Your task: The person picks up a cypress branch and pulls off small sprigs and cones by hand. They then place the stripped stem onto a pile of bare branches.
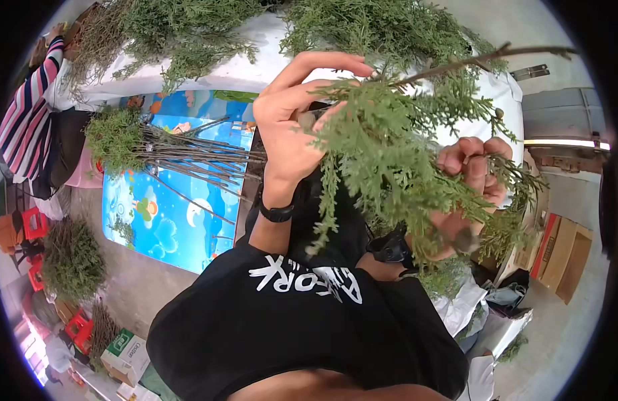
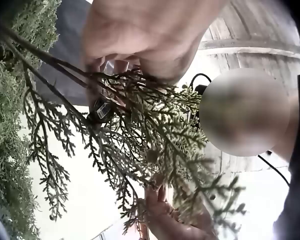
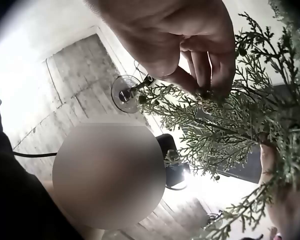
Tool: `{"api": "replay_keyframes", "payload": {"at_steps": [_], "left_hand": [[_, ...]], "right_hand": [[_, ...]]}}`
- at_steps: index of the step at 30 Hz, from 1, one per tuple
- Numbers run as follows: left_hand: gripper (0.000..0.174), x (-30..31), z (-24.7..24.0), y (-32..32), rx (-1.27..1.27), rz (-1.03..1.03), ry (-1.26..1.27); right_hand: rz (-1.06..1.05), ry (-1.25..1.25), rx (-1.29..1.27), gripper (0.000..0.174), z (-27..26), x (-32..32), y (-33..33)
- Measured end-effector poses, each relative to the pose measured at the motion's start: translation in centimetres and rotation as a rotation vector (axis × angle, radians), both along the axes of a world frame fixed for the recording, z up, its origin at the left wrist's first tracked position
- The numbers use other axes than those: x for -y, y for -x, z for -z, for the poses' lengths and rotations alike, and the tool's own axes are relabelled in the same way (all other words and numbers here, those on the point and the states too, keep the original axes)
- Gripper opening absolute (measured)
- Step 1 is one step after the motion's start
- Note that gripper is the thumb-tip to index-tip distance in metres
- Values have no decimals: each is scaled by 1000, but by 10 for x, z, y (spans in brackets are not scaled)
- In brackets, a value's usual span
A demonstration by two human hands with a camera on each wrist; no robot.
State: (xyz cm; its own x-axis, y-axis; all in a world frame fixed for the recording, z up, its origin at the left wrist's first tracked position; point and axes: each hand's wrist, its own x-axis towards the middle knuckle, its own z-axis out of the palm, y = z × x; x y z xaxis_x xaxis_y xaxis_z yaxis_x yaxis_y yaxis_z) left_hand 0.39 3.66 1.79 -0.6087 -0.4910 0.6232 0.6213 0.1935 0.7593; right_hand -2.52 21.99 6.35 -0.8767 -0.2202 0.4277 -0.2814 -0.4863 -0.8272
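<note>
Overlapping hands [image 1: 292, 127], leafy branch [image 1: 389, 147], stems [image 1: 202, 152] on table [image 1: 165, 224]

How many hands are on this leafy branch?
2: the left hand at the branch's left side in the head view, the right hand at its right side. Both are partly covered; no others show there.

At 12 o'clock the left hand [image 2: 145, 37] holds a green branch [image 2: 140, 107], whose dark stems [image 2: 35, 50] poke out to 10 o'clock. At 6 o'clock the right hand [image 2: 172, 220] touches it too. More green leaves [image 2: 10, 150] fill 9 o'clock. Grey panels [image 2: 242, 30] show at 1 o'clock, a blurry round patch [image 2: 245, 112] at 3 o'clock, a black wire [image 2: 276, 170] at 4 o'clock
</note>
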Motion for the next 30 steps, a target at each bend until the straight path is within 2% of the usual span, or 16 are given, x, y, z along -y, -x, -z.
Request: {"api": "replay_keyframes", "payload": {"at_steps": [4, 7, 8, 11, 14, 17, 21, 23, 24, 27, 30], "left_hand": [[17, -3, -4, -5, 78, -21, -93], [19, -2, -10, -8, 78, -38, -59], [20, -2, -5, -4, -1, -28, -67], [22, 0, -5, -4, -73, -59, 36], [25, 4, -12, -9, -63, -176, 277], [28, 2, -9, -6, -113, -181, 301], [32, -4, -9, -6, -120, -171, 293], [35, -3, -8, -5, -133, -174, 312], [36, -4, -7, -5, -152, -165, 308], [39, -7, -7, -3, -206, -132, 277], [42, -6, -7, -4, -221, -142, 288]], "right_hand": [[-8, -88, 136, 29, -3, -7, -3], [-111, 3, 147, 29, -7, -3, -2], [-126, 14, 130, 28, -4, -4, 0], [-85, -80, 1, 27, -8, 0, 3], [-33, -191, -108, 33, -16, -5, 5], [-317, -172, -327, 38, -8, -45, 45], [-206, 30, -479, 43, -23, -58, 49], [-354, -19, -583, 45, -38, -55, 53], [-532, -120, -644, 46, -50, -46, 64], [-605, -179, -565, 34, -44, -21, 59], [-160, -309, -309, 24, -40, -4, 10]]}}
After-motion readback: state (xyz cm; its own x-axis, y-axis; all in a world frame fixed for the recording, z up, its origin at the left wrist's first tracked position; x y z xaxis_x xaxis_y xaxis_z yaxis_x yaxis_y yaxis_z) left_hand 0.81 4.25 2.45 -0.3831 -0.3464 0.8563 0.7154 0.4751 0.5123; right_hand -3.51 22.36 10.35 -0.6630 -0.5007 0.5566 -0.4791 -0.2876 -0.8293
